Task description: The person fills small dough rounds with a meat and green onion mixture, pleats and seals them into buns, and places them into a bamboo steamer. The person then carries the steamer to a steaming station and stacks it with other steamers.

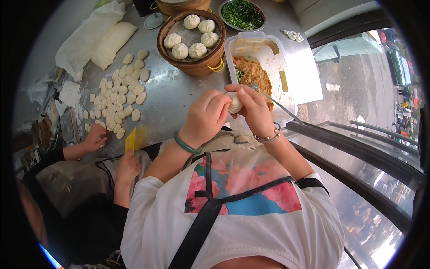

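Between my hands, a pleated dough bun (235, 103) is held up in front of my apron. My left hand (205, 112), below which a green bangle sits on the wrist, pinches the bun's gathered side. My right hand (256, 109) cups it from the other side, a metal bracelet at that wrist. Behind the hands stands a plastic tub (285, 60) with minced filling (257, 72) and some chopped greens. A metal spatula-like tool (284, 109) leans across the tub's near side, its far end in the filling.
A bamboo steamer (220, 50) with several buns (197, 51) stands beyond. Near it is a bowl of chopped green onion (242, 15). Dough pieces (122, 89) lie on the metal table (168, 90). At left, a co-worker's hand (127, 166) holds a yellow scraper (130, 139); their other hand (95, 137) touches dough.
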Available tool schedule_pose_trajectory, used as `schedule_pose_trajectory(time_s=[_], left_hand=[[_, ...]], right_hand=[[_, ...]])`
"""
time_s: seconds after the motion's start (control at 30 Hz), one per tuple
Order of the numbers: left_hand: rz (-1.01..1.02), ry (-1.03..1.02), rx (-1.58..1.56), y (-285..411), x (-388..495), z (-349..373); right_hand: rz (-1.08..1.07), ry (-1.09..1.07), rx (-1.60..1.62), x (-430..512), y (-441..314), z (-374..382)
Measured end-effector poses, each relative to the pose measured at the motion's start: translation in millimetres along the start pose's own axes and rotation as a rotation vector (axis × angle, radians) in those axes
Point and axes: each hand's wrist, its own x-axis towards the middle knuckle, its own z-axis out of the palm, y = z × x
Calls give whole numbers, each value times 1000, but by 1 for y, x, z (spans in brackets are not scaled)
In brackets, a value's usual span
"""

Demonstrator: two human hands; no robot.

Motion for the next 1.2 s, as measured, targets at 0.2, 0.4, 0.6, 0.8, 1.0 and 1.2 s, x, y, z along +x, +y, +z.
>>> schedule_pose_trajectory(time_s=[0.2, 0.4, 0.6, 0.8, 1.0, 1.2], left_hand=[[7, 49, -98, 3, 9, -1], [-263, -36, -174, 6, 5, -9], [-258, -11, -101, -1, -1, 0], [-173, 51, -204, 2, 1, -7], [-208, -10, -142, 3, 1, -6], [-69, 31, 49, -1, 3, 0]], right_hand=[[119, -115, 139, 6, 4, 0], [14, -43, 59, 7, 7, 10], [-42, -36, 14, 9, 11, 15], [-28, 17, 114, 8, 6, 18], [-59, 48, 25, 9, 5, 22], [-128, 3, -152, 12, 12, 17]])
